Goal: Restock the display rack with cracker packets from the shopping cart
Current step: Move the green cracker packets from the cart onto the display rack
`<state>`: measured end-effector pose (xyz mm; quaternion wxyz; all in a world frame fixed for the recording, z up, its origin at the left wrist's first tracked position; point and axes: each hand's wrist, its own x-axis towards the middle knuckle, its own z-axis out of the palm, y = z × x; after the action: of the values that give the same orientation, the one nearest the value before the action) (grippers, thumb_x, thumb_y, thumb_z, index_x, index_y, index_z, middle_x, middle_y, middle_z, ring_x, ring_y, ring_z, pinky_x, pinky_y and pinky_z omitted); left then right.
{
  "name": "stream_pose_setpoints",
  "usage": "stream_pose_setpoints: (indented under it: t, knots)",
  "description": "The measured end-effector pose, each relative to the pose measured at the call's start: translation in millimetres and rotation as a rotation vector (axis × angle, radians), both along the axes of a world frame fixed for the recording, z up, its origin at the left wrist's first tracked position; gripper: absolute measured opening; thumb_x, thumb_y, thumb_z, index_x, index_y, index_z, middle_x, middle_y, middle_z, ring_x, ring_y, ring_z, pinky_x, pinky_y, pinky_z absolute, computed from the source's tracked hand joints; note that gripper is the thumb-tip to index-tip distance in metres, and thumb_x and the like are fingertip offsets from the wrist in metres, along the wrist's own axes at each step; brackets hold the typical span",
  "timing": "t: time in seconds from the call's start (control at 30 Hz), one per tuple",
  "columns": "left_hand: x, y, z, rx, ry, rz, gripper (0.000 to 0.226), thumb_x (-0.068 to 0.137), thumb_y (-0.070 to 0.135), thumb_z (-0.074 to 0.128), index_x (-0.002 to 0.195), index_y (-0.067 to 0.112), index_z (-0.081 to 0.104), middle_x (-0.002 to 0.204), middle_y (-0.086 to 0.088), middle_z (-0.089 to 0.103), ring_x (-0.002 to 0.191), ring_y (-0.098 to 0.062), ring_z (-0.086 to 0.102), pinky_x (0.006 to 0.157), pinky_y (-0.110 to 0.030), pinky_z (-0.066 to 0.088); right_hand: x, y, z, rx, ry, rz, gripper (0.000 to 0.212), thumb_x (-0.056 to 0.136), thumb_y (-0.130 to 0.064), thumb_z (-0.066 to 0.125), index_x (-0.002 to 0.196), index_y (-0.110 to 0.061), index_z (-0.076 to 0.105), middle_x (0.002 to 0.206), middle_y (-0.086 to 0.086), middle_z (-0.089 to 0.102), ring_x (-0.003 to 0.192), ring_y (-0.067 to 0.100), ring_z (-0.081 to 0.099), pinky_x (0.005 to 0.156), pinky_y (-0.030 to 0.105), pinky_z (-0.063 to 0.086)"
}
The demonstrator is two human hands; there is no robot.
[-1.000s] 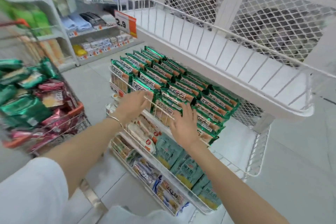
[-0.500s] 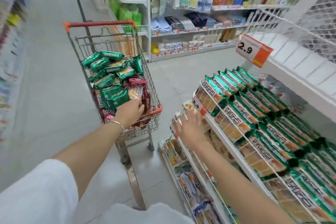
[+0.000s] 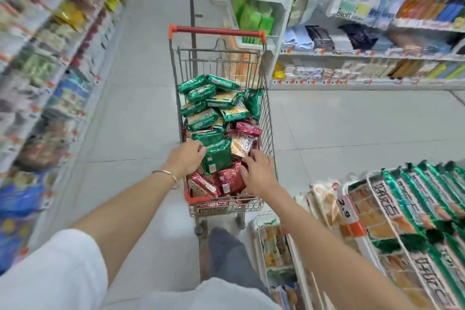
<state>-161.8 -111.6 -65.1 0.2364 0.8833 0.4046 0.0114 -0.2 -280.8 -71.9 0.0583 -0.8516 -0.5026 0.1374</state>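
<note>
- On my far left, the aisle shelving (image 3: 47, 63) is a smear of blurred colours; I cannot tell what is stocked there.
- At lower left, a white sleeve (image 3: 52, 272) covers the upper arm, and a thin bracelet (image 3: 168, 174) sits on that wrist.
- My left hand (image 3: 185, 159) is over the cart's near left side, back of the hand toward the camera. Its fingers curl onto the left edge of a green packet (image 3: 218, 157) lying on top of the pile.
- The shopping cart (image 3: 268, 131) stands in the middle of the aisle, straight ahead, its red handle (image 3: 216, 32) at the far end.
- Inside the cart, green cracker packets (image 3: 211, 104) are heaped in the far half. Red cracker packets (image 3: 227, 180) fill the near end and show under the green ones.
- A grey trouser leg (image 3: 226, 257) shows just below the cart's near end.
- My right hand (image 3: 259, 172) lies at the cart's near right corner, fingers spread and laid flat on the red packets, gripping nothing that I can see.
- At lower right is the display rack (image 3: 366, 185), white wire, just beside the cart. Its sloping tier is lined with rows of green packets (image 3: 415, 199), and a price tag (image 3: 345, 209) reading 2.9 hangs on its front edge.
- Further right and behind, wall shelves (image 3: 377, 54) carry folded cloths and boxed goods.
</note>
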Motion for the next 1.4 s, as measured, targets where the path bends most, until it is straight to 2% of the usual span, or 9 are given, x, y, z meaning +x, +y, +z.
stream_pose_setpoints:
  t: [0.27,0.5,0.6,0.7,0.8,0.93,1.07,1.2,1.4]
  knots:
    - [28,77,-8,-0.101,-0.016,0.206,0.038,0.108,0.034,0.032,0.076,0.024,0.050,0.072,0.001,0.055,0.056,-0.011,0.044,0.052,-0.024,0.040,74,105,-35,-0.093,0.205,-0.018,0.045,0.100,-0.030,0.049,0.143,-0.018,0.048,0.156,0.015,0.034,0.143,0.033,0.034,0.118,0.044,0.028]
    - [40,116,-24,-0.166,-0.051,0.445,0.030,0.107,0.031,0.038,0.096,0.017,0.062,0.095,-0.009,0.071,0.075,-0.019,0.056,0.064,-0.031,0.045,148,204,-60,-0.051,0.570,-0.182,0.057,0.095,-0.028,0.059,0.146,-0.010,0.041,0.153,0.013,0.034,0.103,0.024,0.062,0.092,0.038,0.051]
    - [45,126,-26,-0.181,-0.060,0.494,0.033,0.107,0.031,0.040,0.101,0.010,0.065,0.100,-0.013,0.072,0.079,-0.025,0.060,0.066,-0.030,0.046,171,263,-46,0.094,0.670,-0.398,0.063,0.097,-0.029,0.060,0.151,-0.009,0.035,0.157,0.014,0.025,0.132,0.033,0.046,0.109,0.045,0.040]
    - [51,138,-22,-0.177,-0.050,0.526,0.034,0.106,0.031,0.040,0.102,0.008,0.066,0.100,-0.012,0.072,0.092,-0.031,0.066,0.077,-0.041,0.052,192,321,-31,0.224,1.028,-0.756,0.067,0.097,-0.034,0.060,0.151,-0.006,0.031,0.128,0.011,0.052,0.114,0.026,0.057,0.095,0.042,0.049]
    - [59,149,-17,-0.184,-0.068,0.570,0.034,0.106,0.030,0.040,0.103,0.009,0.066,0.101,-0.012,0.072,0.093,-0.032,0.067,0.079,-0.044,0.053,209,360,-29,0.184,1.301,-0.939,0.069,0.098,-0.043,0.057,0.153,-0.011,0.030,0.152,0.013,0.038,0.135,0.033,0.044,0.113,0.044,0.040]
    - [64,157,-12,-0.201,-0.098,0.591,0.031,0.107,0.033,0.039,0.103,0.015,0.065,0.097,-0.006,0.071,0.088,-0.027,0.067,0.081,-0.046,0.055,224,394,-57,0.026,1.127,-0.789,0.072,0.098,-0.061,0.042,0.149,-0.011,0.039,0.148,0.011,0.044,0.125,0.036,0.051,0.103,0.049,0.048]
    - [62,160,-17,-0.257,-0.092,0.600,0.031,0.106,0.035,0.040,0.108,0.018,0.066,0.097,0.000,0.071,0.090,-0.030,0.070,0.075,-0.041,0.057,232,398,-75,0.045,1.344,-0.835,0.036,0.096,-0.024,0.063,0.126,-0.008,0.053,0.131,0.011,0.052,0.107,0.028,0.059,0.066,0.032,0.055]
    - [66,170,-20,-0.281,-0.156,0.639,0.029,0.106,0.030,0.044,0.110,0.012,0.067,0.104,-0.001,0.069,0.092,-0.023,0.069,0.065,-0.020,0.043,232,363,-73,0.108,1.634,-0.849,0.047,0.086,-0.004,0.071,0.128,-0.012,0.051,0.148,0.017,0.035,0.117,0.034,0.057,0.073,0.032,0.061]
    - [104,184,-15,-0.433,-0.300,0.649,0.033,0.104,0.030,0.048,0.112,0.003,0.066,0.104,-0.015,0.070,0.084,-0.024,0.066,0.075,-0.035,0.051,232,302,-46,0.100,1.768,-0.566,0.074,0.078,0.001,0.072,0.144,-0.009,0.040,0.146,0.009,0.042,0.124,0.032,0.053,0.090,0.040,0.058]
